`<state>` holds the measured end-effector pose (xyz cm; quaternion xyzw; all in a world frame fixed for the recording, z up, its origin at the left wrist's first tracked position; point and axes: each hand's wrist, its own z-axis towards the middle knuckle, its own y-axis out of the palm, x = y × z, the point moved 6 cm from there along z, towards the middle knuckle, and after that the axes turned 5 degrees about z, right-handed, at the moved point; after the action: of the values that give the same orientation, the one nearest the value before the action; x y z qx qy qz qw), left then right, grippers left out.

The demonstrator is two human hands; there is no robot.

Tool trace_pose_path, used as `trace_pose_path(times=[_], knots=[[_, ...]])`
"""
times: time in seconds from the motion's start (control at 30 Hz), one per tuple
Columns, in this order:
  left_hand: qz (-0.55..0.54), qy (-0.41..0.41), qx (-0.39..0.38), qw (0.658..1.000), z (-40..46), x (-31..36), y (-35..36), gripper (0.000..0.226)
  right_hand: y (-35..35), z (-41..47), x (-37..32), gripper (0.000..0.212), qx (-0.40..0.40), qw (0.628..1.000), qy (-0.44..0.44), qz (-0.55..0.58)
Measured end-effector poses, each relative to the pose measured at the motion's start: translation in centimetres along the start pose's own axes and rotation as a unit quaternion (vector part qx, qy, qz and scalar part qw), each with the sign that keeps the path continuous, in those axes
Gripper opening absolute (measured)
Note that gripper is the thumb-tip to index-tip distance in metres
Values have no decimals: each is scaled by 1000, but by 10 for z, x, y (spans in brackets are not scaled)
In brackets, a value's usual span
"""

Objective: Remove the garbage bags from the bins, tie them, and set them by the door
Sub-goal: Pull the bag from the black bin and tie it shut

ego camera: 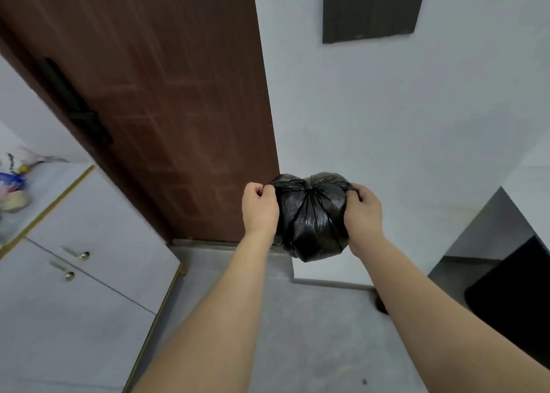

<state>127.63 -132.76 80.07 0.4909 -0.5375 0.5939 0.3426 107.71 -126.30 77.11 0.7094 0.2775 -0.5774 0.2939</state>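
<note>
Garbage bag [311,217], black and bulging, hangs between my two hands in front of me, its plastic gathered to a tight pucker near the top middle. My left hand [259,206] has its fingers curled round a bunched ear of plastic at the bag's upper left; my right hand [363,211] pinches a matching bunch at the upper right, fingers curled into the film. Both forearms reach out from the bottom of the view. I hold the bag up off the grey floor [312,333], just in front of the lower right corner of the brown wooden door [166,100] and the white wall [401,124] beside it. A dark handle plate [77,106] sits on the door's left side. High on the wall is a dark rectangular panel [372,10]. To my left stands a pale cabinet [89,273] with gold trim and two small metal handles; blurred colourful items lie on its top. At the far right is a dark object [512,291] I cannot make out.
</note>
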Motion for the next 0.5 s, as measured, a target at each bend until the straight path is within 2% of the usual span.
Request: trace_pose_path(times=[0.33, 0.5], knots=[[32, -5, -71, 997, 19, -9, 122, 15, -71, 90, 29, 25, 31, 996, 50, -69], [68, -43, -68, 994, 21, -68, 192, 13, -109, 144, 82, 26, 10, 981, 67, -181]])
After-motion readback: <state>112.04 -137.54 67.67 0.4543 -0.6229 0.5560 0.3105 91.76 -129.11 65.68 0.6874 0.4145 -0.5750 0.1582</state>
